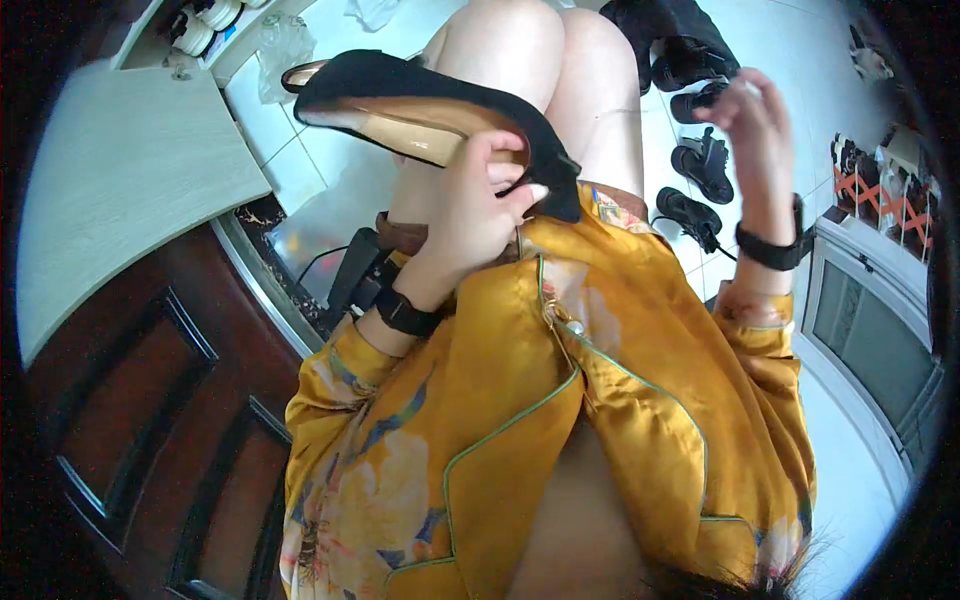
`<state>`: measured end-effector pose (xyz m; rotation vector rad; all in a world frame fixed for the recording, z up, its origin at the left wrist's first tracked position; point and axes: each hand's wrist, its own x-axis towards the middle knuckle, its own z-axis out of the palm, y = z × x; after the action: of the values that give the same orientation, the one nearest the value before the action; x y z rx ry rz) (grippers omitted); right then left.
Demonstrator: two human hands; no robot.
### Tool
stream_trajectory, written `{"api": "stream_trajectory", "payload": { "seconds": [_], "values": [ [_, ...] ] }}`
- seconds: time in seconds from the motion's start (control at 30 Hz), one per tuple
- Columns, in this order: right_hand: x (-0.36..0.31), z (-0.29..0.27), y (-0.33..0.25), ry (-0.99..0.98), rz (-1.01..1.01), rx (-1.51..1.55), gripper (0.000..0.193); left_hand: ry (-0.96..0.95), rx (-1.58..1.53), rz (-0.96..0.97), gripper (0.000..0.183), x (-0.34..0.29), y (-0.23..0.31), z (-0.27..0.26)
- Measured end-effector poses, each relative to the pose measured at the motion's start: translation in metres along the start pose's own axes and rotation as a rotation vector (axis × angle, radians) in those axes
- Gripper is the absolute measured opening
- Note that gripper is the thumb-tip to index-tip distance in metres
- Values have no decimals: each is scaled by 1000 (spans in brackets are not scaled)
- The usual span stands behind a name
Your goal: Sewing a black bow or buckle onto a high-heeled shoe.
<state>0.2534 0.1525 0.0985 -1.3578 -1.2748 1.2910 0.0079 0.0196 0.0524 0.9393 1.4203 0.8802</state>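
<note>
A black pump [435, 84] with a tan lining and pointed toe lies across my lap, its toe toward the left. My left hand [475, 205] grips it near the heel, fingers inside the opening and thumb on the outer back. Part of a second tan-lined shoe tip [303, 76] shows beyond its toe. My right hand [748, 115] is raised at the right, away from the shoe, with its fingers curled and slightly blurred. A small whitish spot shows at its fingertips; I cannot tell what it is.
Several black shoes [702, 165] stand on the white tiled floor to the right. A pale tabletop [130, 180] and a dark panelled door [170, 420] are at the left. A clear plastic bag [283, 55] lies at the far left, and a shoe rack [885, 195] stands at the right.
</note>
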Motion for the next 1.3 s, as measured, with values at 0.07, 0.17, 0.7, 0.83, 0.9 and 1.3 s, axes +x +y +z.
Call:
{"api": "stream_trajectory", "payload": {
  "seconds": [0.07, 0.17, 0.7, 0.83, 0.9, 1.3],
  "values": [
    [-23, 23, 4, -120, -3, -168, 14, 0, -155, -151, 45, 3, 19, -6],
    [-60, 59, 8, -294, -102, -331, 12, -34, -274, -3, 47, 15, 16, -22],
    [-64, 92, 16, -363, -783, -841, 11, -14, -8, -82, 46, 11, 31, -3],
    [-55, 94, 23, -269, -851, -793, 16, 4, -111, -78, 46, 11, 28, -4],
    [-49, 85, 21, -185, -854, -830, 18, 6, -94, -64, 46, 9, 28, -6],
    [-25, 81, -6, -195, -505, -520, 8, -49, 109, 79, 44, 1, 5, 3]
  ]
}}
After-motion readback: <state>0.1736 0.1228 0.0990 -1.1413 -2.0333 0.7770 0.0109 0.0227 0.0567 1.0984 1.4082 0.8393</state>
